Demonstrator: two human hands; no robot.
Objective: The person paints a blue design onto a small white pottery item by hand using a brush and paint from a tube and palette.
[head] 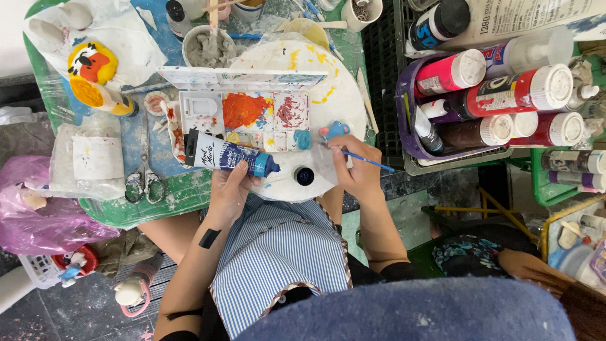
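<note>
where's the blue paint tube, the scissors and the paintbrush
blue paint tube (230,156), head view, middle of its body
scissors (145,173), head view, near the pivot above the handles
paintbrush (372,163), head view, blue handle

Both bare forearms reach forward from the lap over the near bench (189,196) edge. Left hand (228,189) is palm up, fingers (245,169) curled round a blue paint tube (227,155) lying sideways, cap off. Right hand (361,172), right of the tube, is knuckles up, fingers pinching a thin blue brush (369,162), wrist bent slightly inward.
</note>
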